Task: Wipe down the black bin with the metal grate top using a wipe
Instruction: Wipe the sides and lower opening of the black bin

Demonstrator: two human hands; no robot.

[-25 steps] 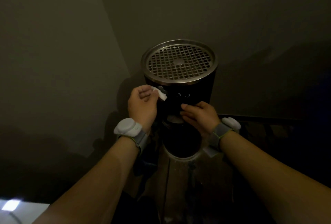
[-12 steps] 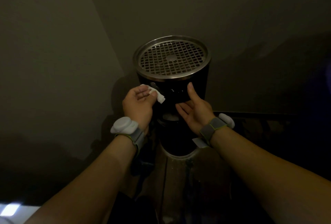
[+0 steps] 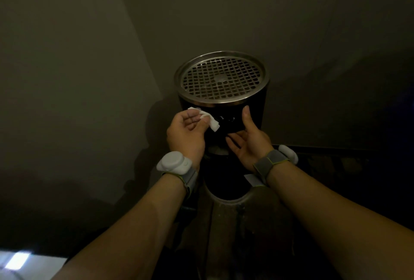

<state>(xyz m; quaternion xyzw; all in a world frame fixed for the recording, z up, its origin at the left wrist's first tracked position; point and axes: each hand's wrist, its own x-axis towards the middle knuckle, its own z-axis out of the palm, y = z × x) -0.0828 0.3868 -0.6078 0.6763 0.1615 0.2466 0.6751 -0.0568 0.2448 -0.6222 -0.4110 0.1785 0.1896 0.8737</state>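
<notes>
A black cylindrical bin (image 3: 254, 113) stands in a dim corner, topped by a round metal grate (image 3: 220, 78) with a steel rim. My left hand (image 3: 187, 134) pinches a small folded white wipe (image 3: 209, 120) and holds it against the bin's upper left front, just under the rim. My right hand (image 3: 248, 140) is open, palm up, with the thumb raised against the bin's black front below the rim. Each wrist wears a strap with a white device.
Plain walls close in behind and to the left of the bin. The bin's base sits in a round cut-out of a dark wooden surface (image 3: 244, 223). A dark rail (image 3: 336, 148) runs off to the right. A bright patch (image 3: 16, 259) shows at the bottom left.
My right hand has turned from palm-down fingers on the bin's front to palm-up with the thumb raised. The left hand keeps the wipe at the bin's upper left.
</notes>
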